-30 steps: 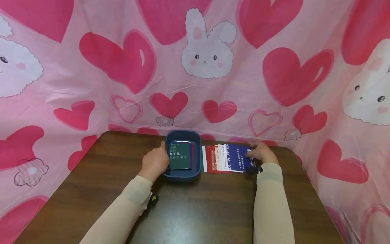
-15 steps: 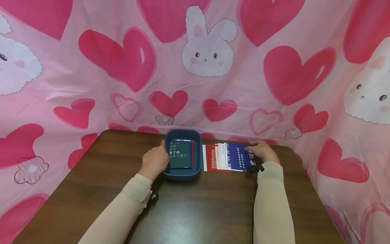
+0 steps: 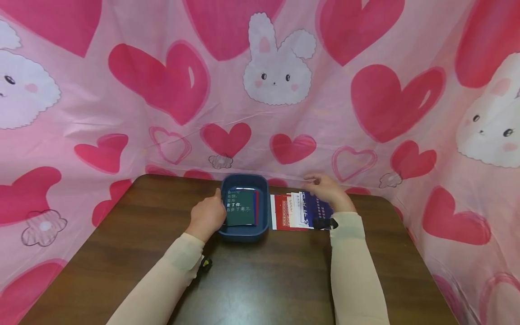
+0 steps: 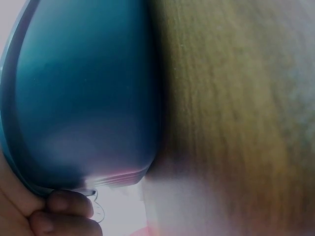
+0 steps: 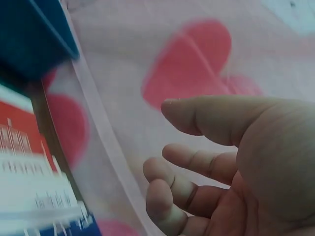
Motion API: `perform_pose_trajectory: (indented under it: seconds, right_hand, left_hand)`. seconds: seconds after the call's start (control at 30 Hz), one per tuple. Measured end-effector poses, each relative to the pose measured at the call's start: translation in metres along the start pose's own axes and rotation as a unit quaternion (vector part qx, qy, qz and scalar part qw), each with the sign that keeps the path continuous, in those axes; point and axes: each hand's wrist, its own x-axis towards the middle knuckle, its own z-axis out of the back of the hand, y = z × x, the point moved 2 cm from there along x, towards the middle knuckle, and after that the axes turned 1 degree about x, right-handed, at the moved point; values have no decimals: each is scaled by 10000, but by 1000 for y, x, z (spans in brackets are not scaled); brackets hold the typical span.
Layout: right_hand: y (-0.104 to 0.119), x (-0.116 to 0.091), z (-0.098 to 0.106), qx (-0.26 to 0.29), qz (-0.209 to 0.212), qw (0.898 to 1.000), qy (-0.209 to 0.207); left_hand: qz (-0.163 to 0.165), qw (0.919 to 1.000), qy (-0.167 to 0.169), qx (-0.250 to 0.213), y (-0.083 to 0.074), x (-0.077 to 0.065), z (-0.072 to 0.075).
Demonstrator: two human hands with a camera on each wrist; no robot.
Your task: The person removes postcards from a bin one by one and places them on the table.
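My left hand holds the left rim of a dark blue plastic bin; in the left wrist view its fingers curl at the rim. Inside the bin lies a stack of cards with a dark green one on top, white characters printed on it, and red and blue edges peeking out. To the right is a fanned row of cards: red, white and blue. Over the far edge of the blue card hovers my right hand, thumb and fingers apart, nothing between them in the right wrist view.
Bin and cards are on a brown wooden table, close to its back edge. A pink cloth with hearts and rabbits hangs directly behind and along both sides.
My right hand has come off the blue card's right side and moved left and back, over the card's far edge. The left hand and the bin stay put.
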Motion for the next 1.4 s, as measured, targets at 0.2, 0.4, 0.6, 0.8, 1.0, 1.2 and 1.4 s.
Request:
perform_pose_trajectory:
  seconds: [0.2, 0.4, 0.6, 0.8, 1.0, 1.2, 1.4]
  right_hand:
    - [27, 1, -22, -22, 247, 9994, 233]
    - [59, 6, -53, -44, 426, 9977, 528]
    - [102, 16, -88, -220, 351, 9955, 857]
    - [128, 38, -123, -728, 247, 9899, 1194]
    - [125, 65, -155, -1380, -97, 9851, 1026]
    - [101, 106, -189, -3045, -24, 9465, 1069]
    - [100, 108, -198, -3362, -212, 9360, 1023]
  left_hand:
    - [-7, 10000, -4, 12, 0, -1, -3]
    - [-10, 9999, 38, -98, -1, -4, -4]
    - [-10, 10000, 11, -84, -1, -4, -4]
    - [-7, 9999, 76, -90, -3, -3, -2]
    - [4, 10000, 0, 25, -3, -2, -1]
    - [6, 10000, -94, 7, -1, -2, -1]
    - [-35, 9999, -91, 67, -1, -1, 1]
